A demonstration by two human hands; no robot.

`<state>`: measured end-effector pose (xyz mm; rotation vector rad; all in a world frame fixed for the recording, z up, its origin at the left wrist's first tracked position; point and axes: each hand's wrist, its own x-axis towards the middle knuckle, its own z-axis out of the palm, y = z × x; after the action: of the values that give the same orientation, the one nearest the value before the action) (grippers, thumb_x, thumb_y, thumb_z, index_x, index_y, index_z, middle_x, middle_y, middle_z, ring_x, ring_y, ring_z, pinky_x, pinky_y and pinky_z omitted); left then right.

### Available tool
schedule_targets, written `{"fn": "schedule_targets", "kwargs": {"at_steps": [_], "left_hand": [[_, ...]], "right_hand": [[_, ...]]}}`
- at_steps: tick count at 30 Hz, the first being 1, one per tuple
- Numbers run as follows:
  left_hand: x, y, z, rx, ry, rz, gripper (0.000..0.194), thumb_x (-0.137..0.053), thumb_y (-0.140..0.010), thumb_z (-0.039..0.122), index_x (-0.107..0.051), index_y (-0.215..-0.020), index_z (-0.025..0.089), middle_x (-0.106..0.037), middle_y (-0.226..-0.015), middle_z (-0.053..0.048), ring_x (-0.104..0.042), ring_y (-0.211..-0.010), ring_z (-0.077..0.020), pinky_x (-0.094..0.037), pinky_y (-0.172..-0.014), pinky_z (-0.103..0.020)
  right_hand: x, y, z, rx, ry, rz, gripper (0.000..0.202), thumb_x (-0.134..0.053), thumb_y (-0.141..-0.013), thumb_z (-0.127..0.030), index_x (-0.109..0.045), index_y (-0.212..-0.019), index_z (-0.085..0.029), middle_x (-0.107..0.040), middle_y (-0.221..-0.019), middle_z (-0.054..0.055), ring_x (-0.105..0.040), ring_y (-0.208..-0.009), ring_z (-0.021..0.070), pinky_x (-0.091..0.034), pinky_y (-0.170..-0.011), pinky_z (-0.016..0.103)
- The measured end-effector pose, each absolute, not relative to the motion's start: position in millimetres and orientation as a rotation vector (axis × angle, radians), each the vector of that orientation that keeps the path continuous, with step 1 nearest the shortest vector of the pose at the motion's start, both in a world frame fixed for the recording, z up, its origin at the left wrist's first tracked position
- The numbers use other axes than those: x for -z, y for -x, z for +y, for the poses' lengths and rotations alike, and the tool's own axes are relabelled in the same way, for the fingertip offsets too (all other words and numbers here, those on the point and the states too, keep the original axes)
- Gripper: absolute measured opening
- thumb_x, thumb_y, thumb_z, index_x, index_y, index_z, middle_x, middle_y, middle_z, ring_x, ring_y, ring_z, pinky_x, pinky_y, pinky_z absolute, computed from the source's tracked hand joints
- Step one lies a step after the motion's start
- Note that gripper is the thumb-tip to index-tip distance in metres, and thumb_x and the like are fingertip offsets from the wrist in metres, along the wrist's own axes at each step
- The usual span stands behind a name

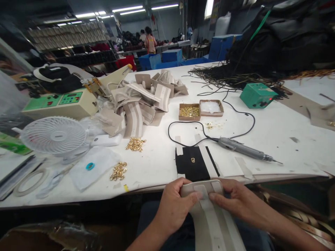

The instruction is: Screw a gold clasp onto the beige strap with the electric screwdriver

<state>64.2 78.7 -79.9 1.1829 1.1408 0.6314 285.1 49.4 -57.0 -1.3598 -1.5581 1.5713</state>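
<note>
Beige panel with paler lengthwise strips: bottom centre of the frame, just below the table edge, its upper end between both hands. Left hand grips the upper left corner, thumb pressed on the face; right hand pinches the upper right side, thumb likewise on the face. Both thumbs point inward, near each other but apart. Fingers behind the panel are mostly hidden; cannot tell how they are spread.

Directly above the hands: black pad on the white table, a small gold fitting lying on it. Right of the pad, a grey electric screwdriver lies with its bit toward the right; its dark cord loops over the table. Green box, red light showing, upper right.

Centre: open box of small gold parts, beside a second box with white contents. Left of centre: two heaps of gold clasps, one nearer the table edge. Above them, a loose pile of similar panels. White fan at left.
</note>
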Motion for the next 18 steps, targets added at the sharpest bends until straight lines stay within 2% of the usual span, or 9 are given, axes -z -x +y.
{"fn": "schedule_targets", "kwargs": {"at_steps": [2, 7, 11, 18], "left_hand": [[81.3, -65.2, 85.2, -0.579, -1.306, 1.211, 0.021, -0.08, -0.079, 0.036, -0.071, -0.08, 0.017, -0.057, -0.066, 0.004, -0.047, -0.062, -0.0121, -0.037, -0.058, -0.023], [65.8, -63.5, 114.1, -0.505, -1.45, 1.241, 0.015, -0.074, -0.082, 0.033, -0.072, -0.08, 0.019, -0.06, -0.066, 0.003, -0.051, -0.062, -0.0141, -0.038, -0.058, -0.023], [64.0, -61.3, 137.7, -0.444, -1.432, 1.201, 0.016, -0.073, -0.083, 0.035, -0.073, -0.086, 0.02, -0.067, -0.07, 0.001, -0.057, -0.063, -0.016, -0.041, -0.057, -0.023], [77.9, -66.5, 169.5, -0.338, -1.296, 1.146, 0.02, -0.074, -0.079, 0.032, -0.073, -0.095, 0.02, -0.075, -0.081, -0.003, -0.067, -0.07, -0.0209, -0.047, -0.059, -0.025]], "right_hand": [[59.8, -287.2, 58.3, -1.522, 1.418, -1.601, 0.024, -0.068, -0.09, -0.041, -0.074, -0.085, -0.018, -0.071, -0.086, 0.002, -0.062, -0.081, 0.0211, -0.05, -0.074, 0.029], [61.0, -286.9, 87.7, -1.633, 1.467, -1.505, 0.029, -0.078, -0.08, -0.046, -0.077, -0.086, -0.017, -0.071, -0.076, 0.001, -0.06, -0.068, 0.018, -0.048, -0.06, 0.025], [68.3, -279.1, 107.7, -1.737, 1.532, -1.374, 0.037, -0.075, -0.081, -0.052, -0.078, -0.086, -0.016, -0.072, -0.072, 0.002, -0.06, -0.061, 0.0169, -0.044, -0.052, 0.024], [78.7, -279.5, 130.5, -1.696, 1.744, -1.4, 0.034, -0.067, -0.089, -0.046, -0.077, -0.088, -0.014, -0.07, -0.069, 0.002, -0.059, -0.057, 0.0152, -0.04, -0.046, 0.022]]}}
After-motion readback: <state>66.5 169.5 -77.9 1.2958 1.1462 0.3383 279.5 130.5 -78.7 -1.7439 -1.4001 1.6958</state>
